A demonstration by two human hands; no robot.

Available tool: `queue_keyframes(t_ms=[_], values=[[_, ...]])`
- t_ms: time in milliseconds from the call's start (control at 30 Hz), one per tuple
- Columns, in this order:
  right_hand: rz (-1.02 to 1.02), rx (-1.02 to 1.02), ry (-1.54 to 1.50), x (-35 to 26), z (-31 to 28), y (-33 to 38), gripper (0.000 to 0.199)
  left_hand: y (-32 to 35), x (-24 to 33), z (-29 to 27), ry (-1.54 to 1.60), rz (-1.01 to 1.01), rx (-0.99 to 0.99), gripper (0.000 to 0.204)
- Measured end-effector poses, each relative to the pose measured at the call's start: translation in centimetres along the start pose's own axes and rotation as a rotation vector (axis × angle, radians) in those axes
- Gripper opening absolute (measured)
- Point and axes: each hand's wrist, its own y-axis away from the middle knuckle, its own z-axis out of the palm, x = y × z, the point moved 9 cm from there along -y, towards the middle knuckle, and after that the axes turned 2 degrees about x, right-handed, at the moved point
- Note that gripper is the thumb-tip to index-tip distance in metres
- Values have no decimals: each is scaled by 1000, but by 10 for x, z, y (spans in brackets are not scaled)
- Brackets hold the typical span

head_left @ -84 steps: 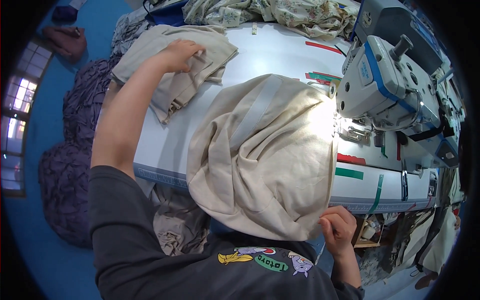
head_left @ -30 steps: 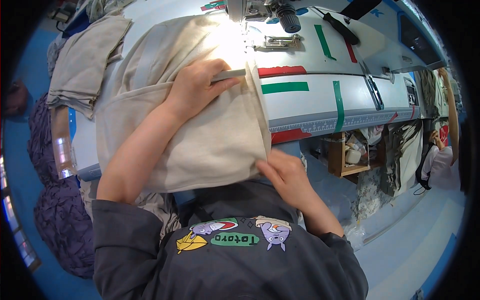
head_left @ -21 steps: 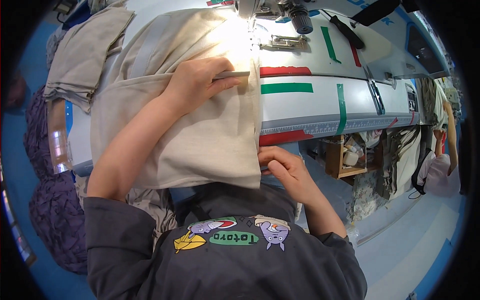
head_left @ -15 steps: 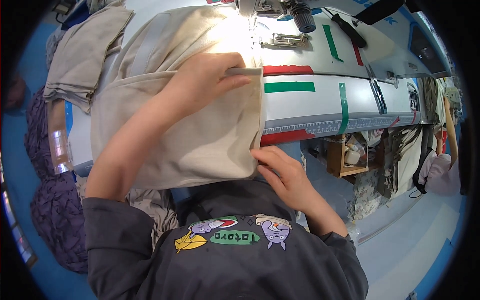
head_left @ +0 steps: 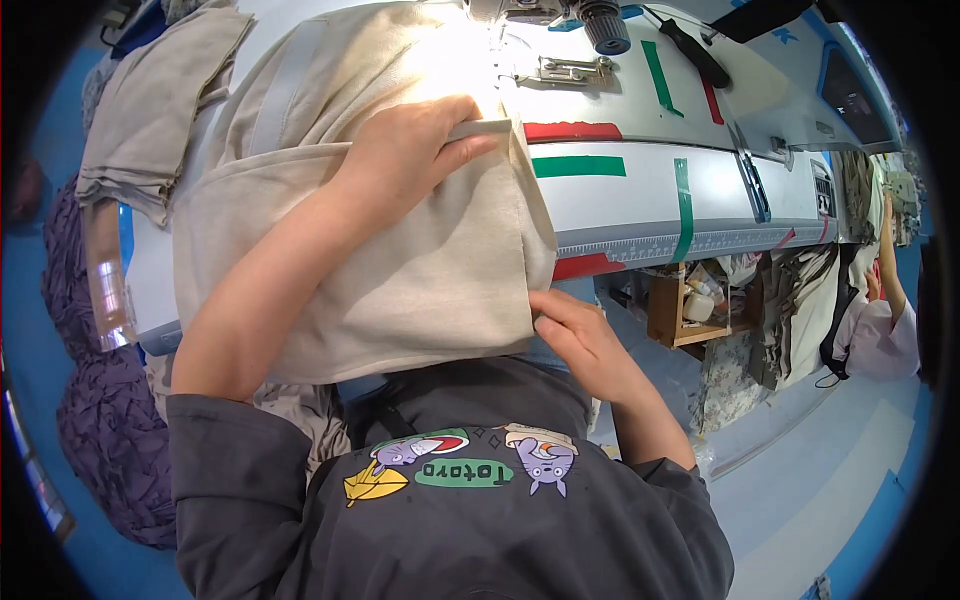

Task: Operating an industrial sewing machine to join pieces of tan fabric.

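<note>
A large piece of beige fabric covers the front of the sewing machine table and hangs over its near edge toward my lap. My left hand pinches the fabric's top hem close to the right corner, just below the brightly lit needle area of the sewing machine. Lower on the right side edge, my right hand grips the cloth between thumb and fingers. Between my hands the side edge lies parted, with an under layer bulging out to the right.
Folded beige cloth pieces are stacked at the left, beside dark purple fabric. Tweezers, a black-handled screwdriver and a metal guide lie on the table. A wooden box sits under its right side. A co-worker's arm shows far right.
My right hand has moved slightly right with the side edge. The under layer now spreads out to the right past the top layer. My left hand keeps its hold on the hem.
</note>
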Motion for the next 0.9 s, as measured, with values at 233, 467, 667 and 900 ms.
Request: queue_keyframes(t_ms=[233, 467, 667, 900], values=[[196, -65, -50, 18, 14, 2, 23, -2, 39, -30, 172, -3, 27, 23], [344, -81, -394, 31, 25, 15, 29, 19, 6, -4, 25, 167, 123, 19], [305, 8, -123, 39, 16, 10, 45, 4, 9, 2, -53, 2, 14, 23], [251, 101, -101, 27, 11, 11, 46, -1, 0, 4, -96, -124, -11, 24]])
